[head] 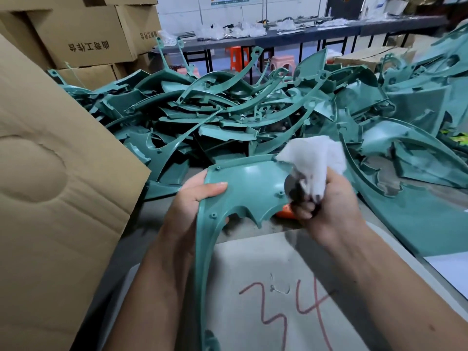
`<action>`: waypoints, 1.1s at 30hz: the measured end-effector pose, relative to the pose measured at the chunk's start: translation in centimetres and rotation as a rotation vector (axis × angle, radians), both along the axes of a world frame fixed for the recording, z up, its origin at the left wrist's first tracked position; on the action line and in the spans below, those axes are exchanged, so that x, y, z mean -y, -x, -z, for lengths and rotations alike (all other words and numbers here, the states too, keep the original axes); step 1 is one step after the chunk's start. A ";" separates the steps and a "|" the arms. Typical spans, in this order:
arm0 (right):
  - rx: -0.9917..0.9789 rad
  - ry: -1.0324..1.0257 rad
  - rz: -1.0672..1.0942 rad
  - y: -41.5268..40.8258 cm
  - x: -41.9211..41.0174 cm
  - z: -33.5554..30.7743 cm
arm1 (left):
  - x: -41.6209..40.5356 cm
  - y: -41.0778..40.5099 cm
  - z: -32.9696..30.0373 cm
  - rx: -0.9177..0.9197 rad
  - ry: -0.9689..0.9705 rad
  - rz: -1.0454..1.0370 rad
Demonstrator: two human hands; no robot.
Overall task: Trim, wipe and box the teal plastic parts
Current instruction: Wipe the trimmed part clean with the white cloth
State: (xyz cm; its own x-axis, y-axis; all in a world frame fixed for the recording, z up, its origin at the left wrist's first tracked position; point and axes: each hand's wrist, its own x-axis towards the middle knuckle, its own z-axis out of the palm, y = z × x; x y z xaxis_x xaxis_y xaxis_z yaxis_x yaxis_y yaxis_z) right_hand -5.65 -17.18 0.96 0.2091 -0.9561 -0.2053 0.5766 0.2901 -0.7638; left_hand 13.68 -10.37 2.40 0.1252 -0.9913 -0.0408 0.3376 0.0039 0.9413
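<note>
Here, teal part point(243, 188) in left grip point(195, 198); white cloth point(314, 158) bunched in right grip point(326, 211).

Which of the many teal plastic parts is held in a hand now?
The curved teal plastic part nearest the camera: the left hand grips its upper left edge, while the others lie piled behind.

Red handwritten "34" on the grey sheet point(253, 287) — the printed characters on the stacked cartons point(83, 36) appear upside down, unreadable.
</note>
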 end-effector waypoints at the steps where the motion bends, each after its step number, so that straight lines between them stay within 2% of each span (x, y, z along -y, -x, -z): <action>1: -0.002 -0.002 0.071 0.7 0.7 -0.1 | -0.2 -0.5 0.0 0.037 -0.003 -0.015; 4: -0.074 0.061 0.110 1.7 1.4 0.1 | -0.5 -1.0 -0.2 0.047 0.011 -0.062; 7: -0.272 0.112 -0.114 0.5 -0.1 0.1 | -0.4 -0.2 -0.4 0.003 0.040 -0.099; 10: -0.317 0.191 -0.217 -0.5 -1.4 -0.5 | -0.3 0.2 -0.4 -0.051 0.080 -0.106; 16: -0.313 0.155 -0.012 -0.5 -0.8 -0.1 | -0.1 0.3 -0.6 -0.054 0.117 0.009; 21: -0.253 -0.055 0.469 2.1 2.3 -0.3 | -0.8 -0.5 -0.8 -0.007 0.118 0.203; 22: -0.242 -0.052 0.489 2.6 2.6 -0.2 | -0.8 -0.5 -0.8 -0.023 0.118 0.196; 24: -0.206 -0.011 0.355 2.5 2.4 -0.2 | -0.6 -0.2 -0.8 -0.037 0.103 0.159; 26: -0.335 0.097 0.121 1.8 1.4 0.0 | -0.3 0.1 -0.6 -0.015 0.064 0.094; 28: -0.649 0.285 -0.017 1.1 0.7 0.8 | -0.1 0.5 -0.4 0.035 0.027 0.012; 30: -0.889 0.496 0.008 0.6 0.5 1.8 | 0.0 1.0 -0.1 0.052 0.012 -0.040; 32: -0.953 0.610 0.113 0.3 0.6 2.4 | 0.0 1.4 -0.1 0.036 0.011 -0.066; 33: -0.918 0.594 0.179 0.4 0.8 2.5 | 0.0 1.4 -0.1 0.027 0.013 -0.075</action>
